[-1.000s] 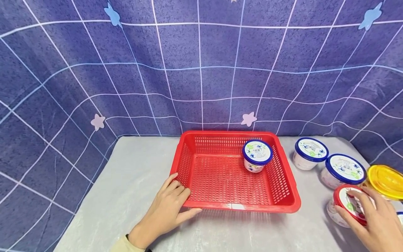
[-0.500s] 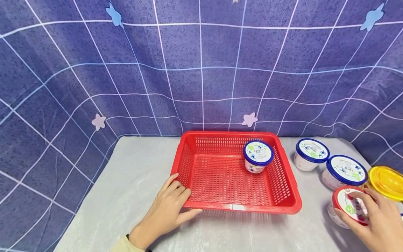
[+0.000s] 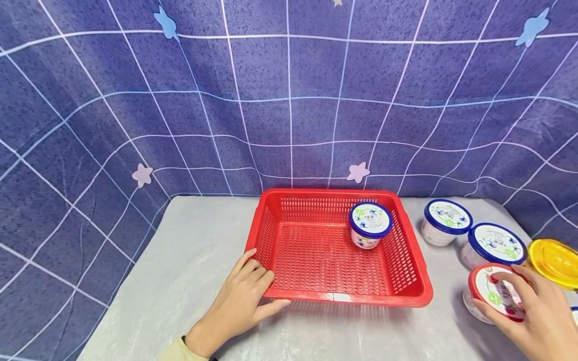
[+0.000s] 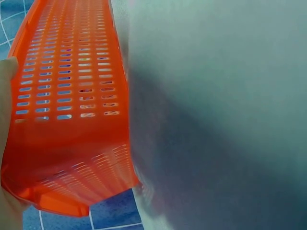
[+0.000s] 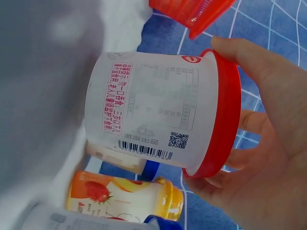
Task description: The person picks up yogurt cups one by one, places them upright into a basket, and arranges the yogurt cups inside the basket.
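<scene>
A purple curtain (image 3: 316, 65) with a pale grid and stars hangs behind a pale grey desk (image 3: 203, 225). In the middle sits a red basket (image 3: 329, 192), with one cup (image 3: 371, 223) upright in its right rear part; the rest of its floor shows bare.

The left hand (image 3: 241, 291) grips the basket at its near left corner, fingers bent over the side rim and thumb stretched along the front. That hold probably steadies the basket, since so light a thing might slide if bumped.

The right hand (image 3: 542, 306) grasps the red cup (image 3: 489, 293), which is outside the basket, at the right front of the desk. Thumb and fingers close on the lid from above, as the right wrist view confirms, leaving the printed wall uncovered; the lid's wider edge likely offers the surer hold. Whether the cup's base touches the desk, I cannot tell.

Behind it stand two blue-lidded cups, one farther back (image 3: 447, 218) and one nearer (image 3: 494, 245), with a yellow cup (image 3: 553, 258) to their right. Another lid (image 3: 575, 314) is cut off by the head view's edge. Grouped on the right, these seem placed within easy reach of that hand.
</scene>
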Available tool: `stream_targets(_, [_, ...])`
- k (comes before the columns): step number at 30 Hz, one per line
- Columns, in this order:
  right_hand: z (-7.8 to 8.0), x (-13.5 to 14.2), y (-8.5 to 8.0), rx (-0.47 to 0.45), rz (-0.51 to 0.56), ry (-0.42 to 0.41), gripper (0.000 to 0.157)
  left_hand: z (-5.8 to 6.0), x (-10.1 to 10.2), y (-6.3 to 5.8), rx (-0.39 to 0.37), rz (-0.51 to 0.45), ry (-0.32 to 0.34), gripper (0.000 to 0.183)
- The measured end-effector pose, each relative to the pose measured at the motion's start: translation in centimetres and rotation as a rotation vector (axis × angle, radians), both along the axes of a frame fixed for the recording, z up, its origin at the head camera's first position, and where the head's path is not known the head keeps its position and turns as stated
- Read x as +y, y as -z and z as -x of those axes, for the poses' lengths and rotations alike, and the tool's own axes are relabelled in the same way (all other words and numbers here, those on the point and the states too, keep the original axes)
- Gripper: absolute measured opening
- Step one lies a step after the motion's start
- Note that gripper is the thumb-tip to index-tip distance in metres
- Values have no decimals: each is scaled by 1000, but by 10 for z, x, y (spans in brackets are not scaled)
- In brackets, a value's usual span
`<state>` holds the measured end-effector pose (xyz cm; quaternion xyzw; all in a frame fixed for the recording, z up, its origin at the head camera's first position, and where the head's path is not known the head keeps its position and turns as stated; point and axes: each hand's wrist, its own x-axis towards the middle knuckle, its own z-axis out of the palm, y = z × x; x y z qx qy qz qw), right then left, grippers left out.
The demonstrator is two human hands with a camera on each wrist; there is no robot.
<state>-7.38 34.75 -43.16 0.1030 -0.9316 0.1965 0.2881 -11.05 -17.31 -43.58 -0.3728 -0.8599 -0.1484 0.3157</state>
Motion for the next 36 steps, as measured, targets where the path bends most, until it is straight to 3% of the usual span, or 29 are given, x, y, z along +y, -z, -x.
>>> stream_targets(8, [1,-9,-13,-11,8,-9,77,-2,-1,-1,1,11,-6,46])
stream_targets(16, [7,-11,-27,123,15,-84,89,-2,0,-2,-7,31,-20,46])
stream_targets(24, [5,-21,-41,68,6,-61,76,-3,-2,-2,-15,37,-28,48])
stream_targets(36, [10,-28,-51,128,11,-128,74,-3,-3,-1,-16,56,-38,48])
